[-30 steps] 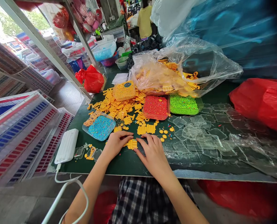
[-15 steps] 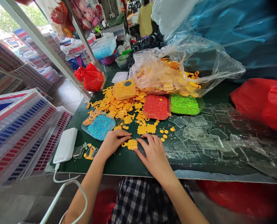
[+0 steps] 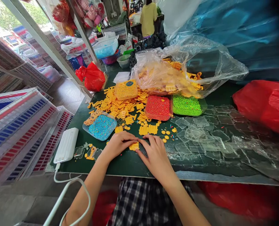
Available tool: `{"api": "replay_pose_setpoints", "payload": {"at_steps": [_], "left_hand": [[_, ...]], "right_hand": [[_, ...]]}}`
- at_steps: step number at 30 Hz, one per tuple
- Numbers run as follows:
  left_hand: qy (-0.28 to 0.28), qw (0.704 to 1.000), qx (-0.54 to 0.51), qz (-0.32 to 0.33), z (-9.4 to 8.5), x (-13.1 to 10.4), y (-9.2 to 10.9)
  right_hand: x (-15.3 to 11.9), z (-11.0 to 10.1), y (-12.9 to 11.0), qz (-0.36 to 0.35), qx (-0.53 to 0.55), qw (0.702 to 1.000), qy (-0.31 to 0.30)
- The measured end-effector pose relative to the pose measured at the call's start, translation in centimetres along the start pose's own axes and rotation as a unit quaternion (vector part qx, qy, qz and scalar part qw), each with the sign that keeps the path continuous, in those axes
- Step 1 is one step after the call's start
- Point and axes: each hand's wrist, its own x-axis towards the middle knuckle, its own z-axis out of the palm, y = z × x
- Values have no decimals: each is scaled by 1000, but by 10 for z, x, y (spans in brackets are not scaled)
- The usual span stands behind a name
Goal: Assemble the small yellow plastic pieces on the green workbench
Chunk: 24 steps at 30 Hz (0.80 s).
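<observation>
A small flat yellow plastic piece [image 3: 134, 146] with raised ridges lies on the dark green table between my hands. My left hand [image 3: 120, 143] reaches over its left part, thumb and fingers pinched together at its upper edge. Whatever those fingertips hold is too small to make out, and they hide the ring end. My right hand [image 3: 156, 153] grips the piece's right edge between thumb and forefinger, the other fingers resting on the table. Just beyond lie two similar yellow pieces [image 3: 148, 129] and several yellow discs [image 3: 167, 137].
Trays of blue beads [image 3: 102, 127], red beads [image 3: 157, 107], green beads [image 3: 186, 105] and yellow beads [image 3: 126, 89] stand around a yellow pile [image 3: 113, 105]. Clear plastic cases [image 3: 205, 138] cover the right side. A white power bank [image 3: 66, 145] lies left. A person [image 3: 149, 18] stands far behind.
My left hand has moved right, from beside the yellow piece to over it, covering its ring end. My right hand has kept its place at the right edge.
</observation>
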Motion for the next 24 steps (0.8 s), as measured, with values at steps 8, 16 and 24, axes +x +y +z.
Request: {"api": "replay_pose_setpoints", "payload": {"at_steps": [8, 16, 24], "left_hand": [[18, 999, -24, -29, -3, -1, 3], [187, 966, 113, -139, -64, -26, -4], [113, 919, 332, -183, -102, -1, -13]], "right_hand": [[0, 2, 0, -9, -6, 1000, 8], [-1, 8, 3, -20, -23, 999, 17], [-3, 14, 11, -46, -20, 998, 24]]}}
